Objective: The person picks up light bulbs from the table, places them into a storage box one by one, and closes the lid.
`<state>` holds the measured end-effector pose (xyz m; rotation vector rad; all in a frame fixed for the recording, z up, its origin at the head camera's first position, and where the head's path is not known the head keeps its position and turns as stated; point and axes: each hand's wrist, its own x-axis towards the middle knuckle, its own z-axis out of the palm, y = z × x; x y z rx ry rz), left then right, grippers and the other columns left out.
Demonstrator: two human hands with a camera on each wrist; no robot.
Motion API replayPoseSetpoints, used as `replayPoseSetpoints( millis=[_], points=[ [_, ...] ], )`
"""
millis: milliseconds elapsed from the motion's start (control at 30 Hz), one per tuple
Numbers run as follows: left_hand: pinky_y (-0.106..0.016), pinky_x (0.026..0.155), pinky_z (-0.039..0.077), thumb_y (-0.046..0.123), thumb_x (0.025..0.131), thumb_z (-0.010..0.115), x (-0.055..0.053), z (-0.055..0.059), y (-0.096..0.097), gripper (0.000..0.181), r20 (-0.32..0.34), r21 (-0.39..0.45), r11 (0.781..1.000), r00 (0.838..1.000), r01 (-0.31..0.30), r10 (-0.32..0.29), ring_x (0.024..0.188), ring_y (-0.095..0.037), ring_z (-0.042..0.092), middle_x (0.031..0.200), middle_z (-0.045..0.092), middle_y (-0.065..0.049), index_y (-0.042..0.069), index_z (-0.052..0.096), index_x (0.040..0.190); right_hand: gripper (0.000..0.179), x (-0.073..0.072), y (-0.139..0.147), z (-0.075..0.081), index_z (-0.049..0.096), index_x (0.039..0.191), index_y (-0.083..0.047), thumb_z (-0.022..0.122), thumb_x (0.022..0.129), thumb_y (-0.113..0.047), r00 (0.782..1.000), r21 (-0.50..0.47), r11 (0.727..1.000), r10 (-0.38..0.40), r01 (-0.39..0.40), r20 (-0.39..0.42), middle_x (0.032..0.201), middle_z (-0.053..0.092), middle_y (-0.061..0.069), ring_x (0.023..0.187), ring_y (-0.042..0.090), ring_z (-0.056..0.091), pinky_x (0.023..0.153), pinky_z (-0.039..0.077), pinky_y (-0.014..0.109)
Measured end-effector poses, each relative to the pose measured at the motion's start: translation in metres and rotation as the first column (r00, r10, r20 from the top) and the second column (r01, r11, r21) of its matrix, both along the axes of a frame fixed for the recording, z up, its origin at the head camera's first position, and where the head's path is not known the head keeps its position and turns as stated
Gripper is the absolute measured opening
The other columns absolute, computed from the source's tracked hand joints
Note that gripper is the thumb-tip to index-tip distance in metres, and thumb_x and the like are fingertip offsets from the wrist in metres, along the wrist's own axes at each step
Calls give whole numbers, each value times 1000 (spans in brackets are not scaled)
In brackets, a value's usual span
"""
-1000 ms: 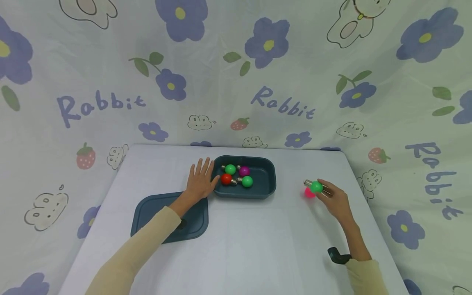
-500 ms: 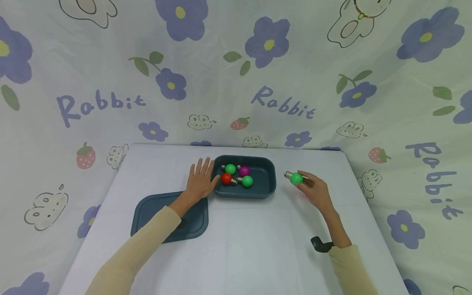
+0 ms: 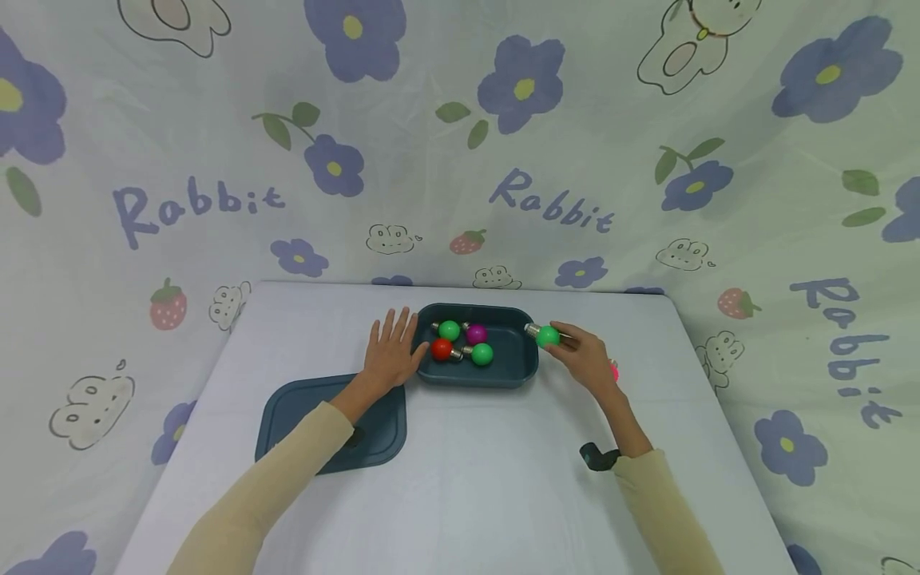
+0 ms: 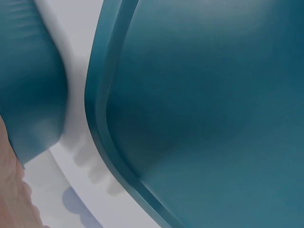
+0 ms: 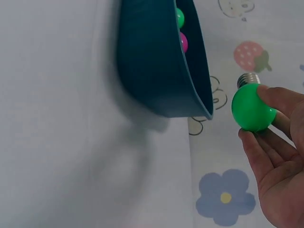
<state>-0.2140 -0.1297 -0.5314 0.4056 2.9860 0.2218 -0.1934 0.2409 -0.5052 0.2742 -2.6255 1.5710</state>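
My right hand pinches a green light bulb between thumb and fingers, its metal screw base pointing left over the right rim of the dark teal box. Inside the box lie a red bulb, a purple bulb and two more green bulbs, one of them the front green bulb. At the box's left end, my left hand lies with fingers spread and straight, thumb at the rim. Behind my right wrist a pink bulb shows in part.
A flat teal lid lies on the white table at the left, partly under my left forearm. A printed cloth with flowers and rabbits hangs behind the table's far edge. A black wrist device sits at my right cuff.
My right hand has carried the green bulb leftward and slightly away from me, from above the pink bulb to the box's right rim. The left hand has stayed in place.
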Motion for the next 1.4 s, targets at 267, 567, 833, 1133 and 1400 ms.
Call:
replayPoseSetpoints(
  millis=[267, 567, 833, 1133, 1400],
  points=[
    [-56, 118, 1, 47, 108, 32, -1, -1, 0, 70, -14, -10, 1000, 1000, -1, 1, 151, -38, 2, 165, 9, -17, 2, 15, 159, 45, -13, -20, -5, 60, 132, 6, 75, 91, -6, 999, 37, 999, 12, -14, 52, 132, 60, 24, 117, 39, 62, 90, 53, 40],
    [-55, 118, -2, 47, 108, 30, -2, -5, 0, 71, 1, -3, 1000, 1000, -2, 2, 151, -37, -2, 166, 5, -16, 3, 11, 160, 44, -29, -39, -14, 63, 131, 2, 75, 92, -15, 998, 155, 988, 16, -25, 56, 127, 64, 21, 113, 34, 65, 92, 53, 41],
    [-55, 118, -1, 49, 108, 29, -3, -6, -1, 71, -1, -24, 1000, 1000, -2, 2, 151, -37, 1, 166, 4, -15, 5, 11, 160, 44, -37, -50, -17, 64, 131, 1, 74, 93, -18, 999, 226, 974, 14, -25, 48, 125, 66, 19, 109, 31, 66, 92, 53, 41],
    [-55, 118, -1, 48, 108, 30, -3, -6, -1, 71, -3, -14, 1000, 1000, 1, -1, 151, -36, 0, 166, 5, -15, 4, 11, 160, 43, -39, -58, -19, 63, 131, 1, 73, 93, -17, 999, 293, 956, 21, -32, 40, 120, 68, 20, 105, 31, 65, 92, 53, 43],
    [-55, 118, 0, 48, 108, 29, -3, -5, -1, 71, -2, -23, 1000, 1000, 3, -3, 151, -37, -1, 166, 5, -16, 3, 11, 160, 43, -44, -65, -22, 63, 131, 2, 73, 93, -16, 999, 349, 937, -11, -8, 52, 122, 65, 21, 104, 31, 62, 93, 52, 43]
  ],
)
